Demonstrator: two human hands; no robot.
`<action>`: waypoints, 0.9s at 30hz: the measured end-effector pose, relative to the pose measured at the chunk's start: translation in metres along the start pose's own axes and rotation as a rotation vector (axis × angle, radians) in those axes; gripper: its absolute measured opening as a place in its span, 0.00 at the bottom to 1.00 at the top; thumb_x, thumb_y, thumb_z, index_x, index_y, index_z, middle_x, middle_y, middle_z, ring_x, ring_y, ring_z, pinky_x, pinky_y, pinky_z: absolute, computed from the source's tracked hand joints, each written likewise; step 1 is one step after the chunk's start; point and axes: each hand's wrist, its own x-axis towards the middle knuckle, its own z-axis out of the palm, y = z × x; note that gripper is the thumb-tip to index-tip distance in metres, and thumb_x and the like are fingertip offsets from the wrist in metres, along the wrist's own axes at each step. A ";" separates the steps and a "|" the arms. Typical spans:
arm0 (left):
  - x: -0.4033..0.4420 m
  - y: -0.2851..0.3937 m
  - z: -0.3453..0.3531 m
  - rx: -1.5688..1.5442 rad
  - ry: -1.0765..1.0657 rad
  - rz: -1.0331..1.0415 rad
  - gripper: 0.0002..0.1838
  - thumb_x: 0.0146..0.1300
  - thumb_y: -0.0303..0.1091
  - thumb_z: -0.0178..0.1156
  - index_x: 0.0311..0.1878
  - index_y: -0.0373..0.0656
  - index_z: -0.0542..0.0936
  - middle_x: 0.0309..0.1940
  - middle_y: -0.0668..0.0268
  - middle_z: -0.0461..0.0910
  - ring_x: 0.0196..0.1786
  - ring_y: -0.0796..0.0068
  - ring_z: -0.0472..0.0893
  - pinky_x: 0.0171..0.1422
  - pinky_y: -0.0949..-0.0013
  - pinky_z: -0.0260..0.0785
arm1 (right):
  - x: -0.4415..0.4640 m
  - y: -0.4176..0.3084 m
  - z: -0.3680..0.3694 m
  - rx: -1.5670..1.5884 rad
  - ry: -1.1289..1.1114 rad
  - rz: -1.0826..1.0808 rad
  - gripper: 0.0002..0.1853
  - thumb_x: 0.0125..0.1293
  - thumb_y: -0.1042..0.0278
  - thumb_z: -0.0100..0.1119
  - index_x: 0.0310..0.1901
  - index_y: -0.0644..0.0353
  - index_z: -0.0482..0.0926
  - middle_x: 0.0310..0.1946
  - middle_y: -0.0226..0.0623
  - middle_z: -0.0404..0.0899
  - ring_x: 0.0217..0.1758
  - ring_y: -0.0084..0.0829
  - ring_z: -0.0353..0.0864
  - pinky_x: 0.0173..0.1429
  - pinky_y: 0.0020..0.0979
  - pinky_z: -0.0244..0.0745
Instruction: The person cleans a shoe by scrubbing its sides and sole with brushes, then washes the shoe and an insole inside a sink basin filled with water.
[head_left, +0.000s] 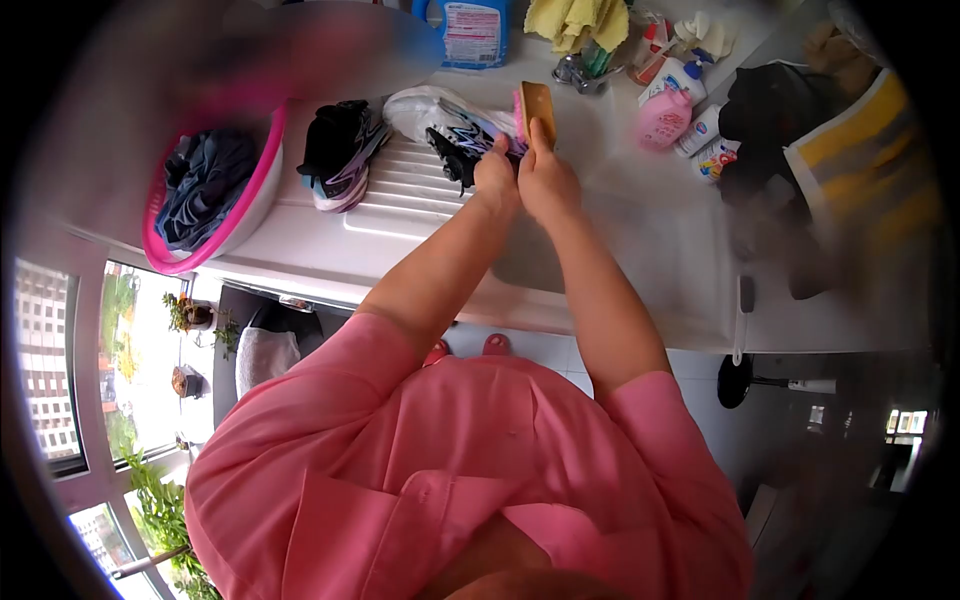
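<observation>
My right hand (548, 182) is closed around a scrubbing brush (539, 108) with a yellowish wooden back and pink bristles. Its bristles face left, against or very near the end of a sneaker (462, 140) with black, white and lilac parts. My left hand (497, 178) grips that sneaker at its near right end, though most of the fingers are hidden. The sneaker lies on its side over the ribbed washboard (410, 188) of the white sink. To the left, a matching dark sneaker (340, 158) rests on the ribs, apart from both hands.
A pink-rimmed basket (158, 222) at left holds dark clothes (208, 185). Behind stand a blue detergent bottle (474, 35), a yellow cloth (578, 22) and a tap (578, 74). Several bottles, one pink (664, 120), line the right side beside dark fabric (765, 110).
</observation>
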 end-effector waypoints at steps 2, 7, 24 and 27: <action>-0.015 0.003 0.004 -0.053 -0.036 -0.015 0.13 0.68 0.39 0.51 0.44 0.38 0.75 0.40 0.60 0.77 0.42 0.61 0.77 0.48 0.57 0.70 | -0.041 0.018 -0.004 0.166 -0.100 0.040 0.27 0.67 0.60 0.39 0.68 0.43 0.55 0.38 0.54 0.79 0.41 0.51 0.79 0.47 0.44 0.73; 0.004 -0.007 -0.020 -0.053 -0.164 0.016 0.13 0.68 0.38 0.51 0.45 0.38 0.74 0.41 0.62 0.77 0.42 0.65 0.77 0.48 0.59 0.70 | -0.033 0.020 0.005 0.434 -0.016 0.079 0.27 0.67 0.60 0.38 0.68 0.46 0.56 0.38 0.55 0.79 0.42 0.52 0.78 0.47 0.44 0.72; -0.006 0.005 -0.013 -0.081 -0.054 0.017 0.18 0.67 0.42 0.52 0.50 0.38 0.73 0.47 0.60 0.77 0.49 0.61 0.76 0.58 0.58 0.67 | -0.039 0.027 0.009 1.129 -0.142 0.358 0.27 0.67 0.61 0.38 0.69 0.38 0.56 0.20 0.29 0.63 0.16 0.20 0.62 0.18 0.23 0.63; -0.020 0.010 -0.007 -0.083 -0.084 0.010 0.18 0.68 0.43 0.51 0.52 0.39 0.73 0.47 0.61 0.76 0.50 0.62 0.76 0.59 0.57 0.67 | -0.064 0.022 -0.005 1.255 -0.154 0.391 0.27 0.68 0.60 0.38 0.69 0.36 0.54 0.18 0.26 0.59 0.13 0.16 0.57 0.14 0.19 0.58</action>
